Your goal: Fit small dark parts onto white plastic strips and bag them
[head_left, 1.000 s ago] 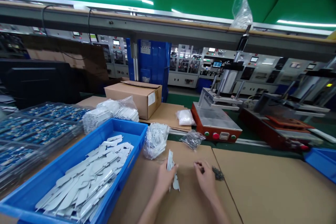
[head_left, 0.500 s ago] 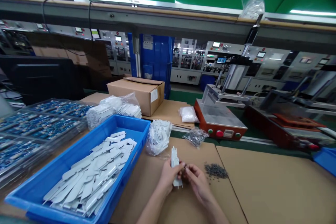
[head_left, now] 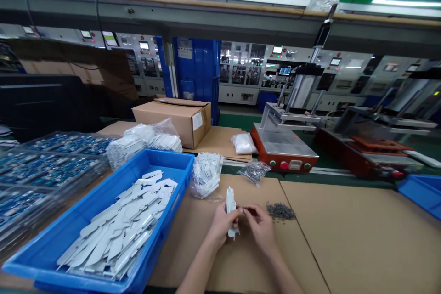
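My left hand (head_left: 222, 225) is closed around a small stack of white plastic parts (head_left: 230, 202), held upright above the cardboard. Beside it, my right hand (head_left: 261, 225) has its thumb and forefinger pinched close to the left thumb; whatever sits between those fingertips is too small to make out. A heap of tiny dark grey pieces (head_left: 280, 211) lies on the cardboard just right of my right hand. To the left stands a long blue bin (head_left: 172, 220) with many loose white plastic parts (head_left: 120, 225) in it.
A plastic bag of white parts (head_left: 206, 174) and a clear bag of dark pieces (head_left: 254, 172) lie beyond my hands. Farther back are a cardboard box (head_left: 172, 121) and a red-based press (head_left: 284, 149). Trays of blue circuit boards (head_left: 51, 165) stand at far left.
The camera view has shifted slightly, so the surroundings sit a little farther left and higher. My left hand keeps its stack; my right fingertips remain close beside it.
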`<act>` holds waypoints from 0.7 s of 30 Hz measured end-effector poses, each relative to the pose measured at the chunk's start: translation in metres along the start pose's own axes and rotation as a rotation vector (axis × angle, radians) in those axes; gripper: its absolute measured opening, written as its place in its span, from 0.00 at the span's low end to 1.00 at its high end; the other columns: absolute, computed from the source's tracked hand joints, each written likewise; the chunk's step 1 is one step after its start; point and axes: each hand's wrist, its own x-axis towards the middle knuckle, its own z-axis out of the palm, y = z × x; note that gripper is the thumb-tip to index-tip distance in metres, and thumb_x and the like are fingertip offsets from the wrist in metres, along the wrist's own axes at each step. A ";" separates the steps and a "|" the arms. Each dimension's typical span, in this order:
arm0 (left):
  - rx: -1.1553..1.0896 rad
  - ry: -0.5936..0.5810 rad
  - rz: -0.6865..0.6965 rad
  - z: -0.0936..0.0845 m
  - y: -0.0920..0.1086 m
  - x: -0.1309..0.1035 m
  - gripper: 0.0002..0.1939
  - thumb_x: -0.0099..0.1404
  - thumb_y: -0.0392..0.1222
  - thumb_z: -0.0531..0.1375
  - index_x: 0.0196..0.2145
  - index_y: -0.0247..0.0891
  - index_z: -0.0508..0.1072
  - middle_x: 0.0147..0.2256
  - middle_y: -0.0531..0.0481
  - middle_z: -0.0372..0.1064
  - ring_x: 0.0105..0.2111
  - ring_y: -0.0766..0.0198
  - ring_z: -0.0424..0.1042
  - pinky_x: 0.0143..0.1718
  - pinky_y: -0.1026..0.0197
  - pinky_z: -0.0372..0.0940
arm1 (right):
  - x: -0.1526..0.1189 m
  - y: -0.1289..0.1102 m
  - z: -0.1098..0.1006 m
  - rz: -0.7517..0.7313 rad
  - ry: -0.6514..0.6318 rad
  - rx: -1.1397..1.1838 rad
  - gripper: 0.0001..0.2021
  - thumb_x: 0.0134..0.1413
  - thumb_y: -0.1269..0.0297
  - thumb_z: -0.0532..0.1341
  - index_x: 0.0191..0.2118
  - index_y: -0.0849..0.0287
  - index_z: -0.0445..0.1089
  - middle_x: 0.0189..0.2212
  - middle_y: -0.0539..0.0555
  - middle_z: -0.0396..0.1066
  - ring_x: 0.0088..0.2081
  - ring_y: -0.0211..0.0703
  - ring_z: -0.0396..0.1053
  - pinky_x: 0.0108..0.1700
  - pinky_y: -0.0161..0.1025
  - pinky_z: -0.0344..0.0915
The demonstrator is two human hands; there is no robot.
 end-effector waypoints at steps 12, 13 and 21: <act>-0.070 0.006 -0.015 0.004 -0.002 0.002 0.13 0.47 0.40 0.61 0.29 0.35 0.62 0.15 0.58 0.60 0.13 0.74 0.60 0.13 0.71 0.54 | 0.000 0.000 -0.004 -0.066 0.012 -0.167 0.09 0.50 0.60 0.54 0.32 0.59 0.67 0.28 0.54 0.69 0.32 0.43 0.66 0.36 0.37 0.64; -0.088 0.018 -0.008 0.004 -0.002 0.002 0.13 0.48 0.41 0.60 0.30 0.35 0.62 0.16 0.57 0.61 0.15 0.72 0.62 0.16 0.70 0.57 | -0.001 0.000 -0.003 -0.054 -0.005 -0.151 0.09 0.50 0.60 0.53 0.32 0.59 0.66 0.28 0.54 0.69 0.32 0.43 0.66 0.36 0.37 0.64; 0.008 0.181 0.082 -0.002 -0.002 0.007 0.16 0.44 0.44 0.63 0.29 0.33 0.64 0.19 0.53 0.66 0.18 0.66 0.66 0.20 0.65 0.62 | -0.005 -0.004 0.001 0.004 -0.073 -0.060 0.10 0.50 0.58 0.53 0.32 0.59 0.65 0.27 0.54 0.70 0.31 0.44 0.68 0.35 0.37 0.65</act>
